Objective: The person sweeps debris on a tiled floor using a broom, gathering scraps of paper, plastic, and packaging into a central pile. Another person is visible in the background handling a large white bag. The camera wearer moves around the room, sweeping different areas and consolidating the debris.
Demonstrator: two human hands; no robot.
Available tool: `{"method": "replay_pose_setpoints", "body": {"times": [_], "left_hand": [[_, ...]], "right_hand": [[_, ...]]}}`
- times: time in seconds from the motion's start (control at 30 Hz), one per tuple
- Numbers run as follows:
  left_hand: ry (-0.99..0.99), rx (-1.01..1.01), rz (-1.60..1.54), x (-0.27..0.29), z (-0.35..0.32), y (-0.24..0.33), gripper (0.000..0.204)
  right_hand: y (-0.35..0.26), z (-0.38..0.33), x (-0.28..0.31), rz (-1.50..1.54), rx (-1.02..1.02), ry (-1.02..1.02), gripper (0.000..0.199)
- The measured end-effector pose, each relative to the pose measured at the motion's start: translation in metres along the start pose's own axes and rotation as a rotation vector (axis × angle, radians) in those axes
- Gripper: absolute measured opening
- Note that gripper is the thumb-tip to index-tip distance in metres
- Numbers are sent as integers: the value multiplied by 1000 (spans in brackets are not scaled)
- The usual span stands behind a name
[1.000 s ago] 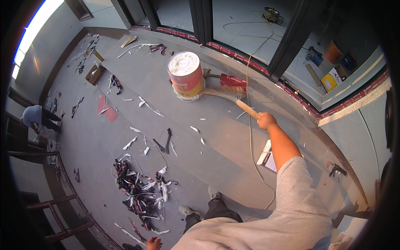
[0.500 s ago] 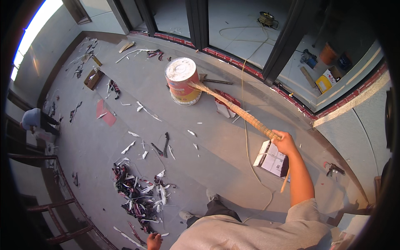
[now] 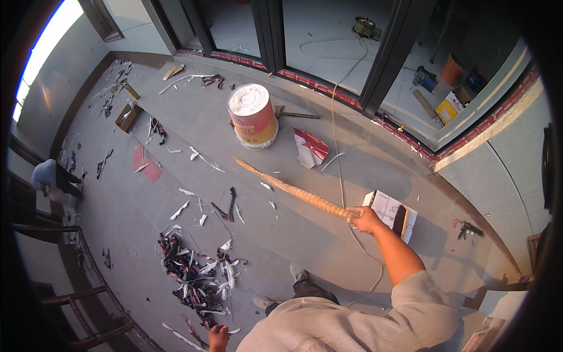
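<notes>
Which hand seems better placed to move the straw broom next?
Probably the right hand: it grips the straw broom, while the left hand hangs apart from it, nearer the debris pile.

Just right of the right hand (image 3: pixel 365 220), a white box (image 3: pixel 388 207) lies on the floor (image 3: pixel 316 252); farther right is a black tool (image 3: pixel 469 229) with a red end. A pale cable (image 3: pixel 333 111) passes just left of that hand. Ahead and to its left are a crumpled red-and-white sheet (image 3: pixel 313 146) and, beyond, a red-and-yellow bucket (image 3: pixel 255 125). Far left, a person (image 3: pixel 48 175) bends over.
</notes>
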State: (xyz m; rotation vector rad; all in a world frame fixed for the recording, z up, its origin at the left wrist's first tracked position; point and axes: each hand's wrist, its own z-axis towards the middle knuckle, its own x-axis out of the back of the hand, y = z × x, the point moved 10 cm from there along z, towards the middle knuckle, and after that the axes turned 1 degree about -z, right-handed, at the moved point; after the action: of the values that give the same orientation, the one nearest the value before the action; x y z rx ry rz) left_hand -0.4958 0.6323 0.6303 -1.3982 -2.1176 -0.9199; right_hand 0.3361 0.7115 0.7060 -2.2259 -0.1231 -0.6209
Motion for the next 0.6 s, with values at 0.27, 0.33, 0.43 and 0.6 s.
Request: {"method": "replay_pose_setpoints", "body": {"times": [0.27, 0.33, 0.43, 0.6], "left_hand": [[-59, 268, -603, -20, -21, -15, 22], [-61, 331, -769, -28, -31, -25, 23], [26, -42, -439, -20, -40, -27, 27], [-59, 13, -187, -30, -48, -39, 35]], "right_hand": [[-52, -32, 107, -261, 371, 467, 48], [-30, 11, 129, -37, 199, 451, 48], [-42, 64, 133, 254, -29, 439, 52], [-40, 149, 109, 312, -219, 386, 56]]}}
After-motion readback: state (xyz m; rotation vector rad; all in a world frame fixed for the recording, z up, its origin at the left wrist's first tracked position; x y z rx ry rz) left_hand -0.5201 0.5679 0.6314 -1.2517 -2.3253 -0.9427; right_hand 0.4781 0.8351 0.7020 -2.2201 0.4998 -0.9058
